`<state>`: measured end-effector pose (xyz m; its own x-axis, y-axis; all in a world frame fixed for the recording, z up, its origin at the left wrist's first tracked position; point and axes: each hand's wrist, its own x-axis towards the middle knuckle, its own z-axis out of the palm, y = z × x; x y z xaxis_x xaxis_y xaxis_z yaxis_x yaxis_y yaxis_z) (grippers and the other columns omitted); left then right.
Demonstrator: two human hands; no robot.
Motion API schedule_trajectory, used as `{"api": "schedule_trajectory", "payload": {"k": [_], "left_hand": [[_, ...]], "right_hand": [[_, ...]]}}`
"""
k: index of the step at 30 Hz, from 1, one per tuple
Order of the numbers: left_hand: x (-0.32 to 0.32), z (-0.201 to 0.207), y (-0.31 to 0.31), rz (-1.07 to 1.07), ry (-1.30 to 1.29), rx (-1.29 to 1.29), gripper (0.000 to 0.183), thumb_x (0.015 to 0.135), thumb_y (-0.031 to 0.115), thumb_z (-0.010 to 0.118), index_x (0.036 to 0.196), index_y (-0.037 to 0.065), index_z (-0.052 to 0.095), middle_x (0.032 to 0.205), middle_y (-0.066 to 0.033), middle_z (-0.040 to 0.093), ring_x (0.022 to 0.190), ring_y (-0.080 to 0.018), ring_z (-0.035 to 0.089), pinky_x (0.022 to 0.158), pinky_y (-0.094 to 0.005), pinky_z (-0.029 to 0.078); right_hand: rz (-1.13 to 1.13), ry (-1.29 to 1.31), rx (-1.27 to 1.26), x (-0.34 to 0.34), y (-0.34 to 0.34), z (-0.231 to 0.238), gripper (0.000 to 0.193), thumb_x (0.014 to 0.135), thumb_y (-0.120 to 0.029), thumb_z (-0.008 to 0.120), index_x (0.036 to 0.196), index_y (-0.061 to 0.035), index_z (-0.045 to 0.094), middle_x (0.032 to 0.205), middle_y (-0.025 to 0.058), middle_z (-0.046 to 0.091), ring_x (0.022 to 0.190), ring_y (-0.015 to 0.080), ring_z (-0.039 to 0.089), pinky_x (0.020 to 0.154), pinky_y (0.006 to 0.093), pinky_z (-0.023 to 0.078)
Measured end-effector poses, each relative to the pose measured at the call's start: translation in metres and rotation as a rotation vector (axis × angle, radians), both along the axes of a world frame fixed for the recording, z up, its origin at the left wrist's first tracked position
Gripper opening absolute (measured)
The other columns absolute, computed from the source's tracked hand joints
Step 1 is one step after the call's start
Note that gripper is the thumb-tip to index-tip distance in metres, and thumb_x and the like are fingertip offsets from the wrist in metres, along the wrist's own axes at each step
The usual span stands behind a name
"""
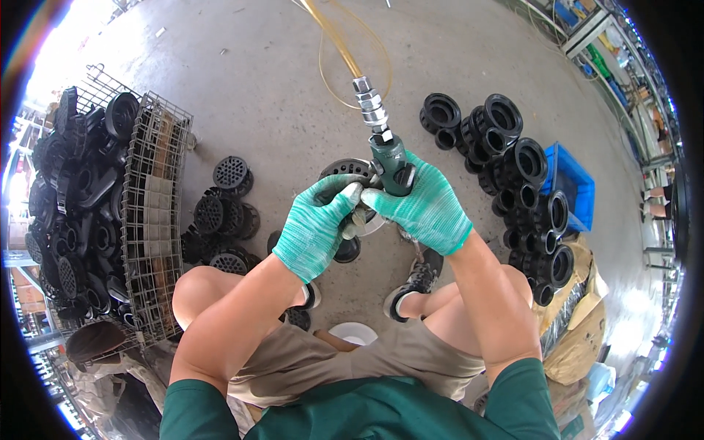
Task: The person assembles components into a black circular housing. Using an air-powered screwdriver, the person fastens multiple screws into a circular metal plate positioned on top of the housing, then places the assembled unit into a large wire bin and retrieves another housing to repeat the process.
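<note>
My right hand [429, 202], in a green and white knit glove, wraps round a dark green air tool [389, 155]. Metal couplings [372, 106] join the tool to an amber air hose [336, 40] that runs up and away. Beside it my left hand [312, 224], gloved alike, is closed, thumb pressed to its fingers; what it may pinch is hidden. The two hands meet at the thumbs. Just beyond and below them shows a round black part with holes [343, 167], partly covered by the hands. The tool's working end cannot be seen.
Black fittings fill a wire cage [158, 198] on the left. Perforated black covers [232, 174] are piled beside it. Several stacked black ring fittings [529, 161] stand right, with a blue crate [568, 187] behind. Brown sacking [579, 323] lies near my right knee. A person [103, 359] is lower left.
</note>
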<state>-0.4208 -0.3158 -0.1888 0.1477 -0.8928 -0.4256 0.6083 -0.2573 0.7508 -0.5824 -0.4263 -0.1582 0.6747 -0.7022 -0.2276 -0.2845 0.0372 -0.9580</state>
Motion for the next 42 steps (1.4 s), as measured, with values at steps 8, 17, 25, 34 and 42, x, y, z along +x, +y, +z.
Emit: {"api": "schedule_trajectory", "payload": {"k": [8,17,25,34,42], "left_hand": [[0.001,0.006,0.001,-0.028,-0.038,-0.01,0.037,0.1,0.015,0.063,0.132,-0.004,0.058,0.096,-0.0112,0.069,0.08,-0.0173,0.066,0.069,-0.029,0.056],[0.004,0.0,0.002,-0.003,0.081,0.0,0.041,0.096,0.002,0.064,0.135,-0.006,0.053,0.112,-0.016,0.068,0.097,-0.0243,0.071,0.089,-0.0366,0.061],[-0.003,0.02,0.001,-0.038,-0.139,0.052,0.033,0.1,0.009,0.064,0.128,-0.005,0.057,0.102,-0.0146,0.07,0.083,-0.0197,0.071,0.07,-0.0302,0.062],[0.004,0.007,0.0,-0.06,-0.036,0.125,0.015,0.101,0.019,0.065,0.107,0.005,0.065,0.083,-0.0036,0.07,0.057,-0.005,0.057,0.046,-0.0187,0.04],[0.002,0.017,-0.001,-0.058,-0.127,0.092,0.019,0.101,0.02,0.064,0.111,0.004,0.068,0.084,-0.004,0.071,0.06,-0.0056,0.058,0.048,-0.0196,0.043]], "right_hand": [[-0.049,-0.015,-0.014,0.0,0.0,-0.01,0.038,0.085,-0.016,0.078,0.117,-0.0014,0.062,0.091,0.0046,0.07,0.079,0.0104,0.064,0.075,0.0287,0.056],[-0.089,-0.024,-0.032,-0.006,-0.002,0.001,0.035,0.085,-0.016,0.079,0.114,-0.001,0.066,0.083,0.0017,0.068,0.071,0.0068,0.059,0.066,0.027,0.054],[-0.037,-0.029,0.002,-0.007,-0.002,0.0,0.034,0.085,-0.016,0.079,0.111,-0.0004,0.066,0.08,0.0014,0.067,0.069,0.0066,0.058,0.064,0.0266,0.053],[0.026,0.027,0.024,-0.006,-0.003,0.003,0.03,0.085,-0.018,0.08,0.105,-0.0006,0.067,0.077,0.0033,0.068,0.067,0.009,0.061,0.064,0.0274,0.053],[0.036,0.016,0.04,-0.006,-0.002,-0.003,0.029,0.085,-0.019,0.08,0.103,-0.0004,0.067,0.076,0.0034,0.068,0.067,0.009,0.061,0.063,0.028,0.053]]}}
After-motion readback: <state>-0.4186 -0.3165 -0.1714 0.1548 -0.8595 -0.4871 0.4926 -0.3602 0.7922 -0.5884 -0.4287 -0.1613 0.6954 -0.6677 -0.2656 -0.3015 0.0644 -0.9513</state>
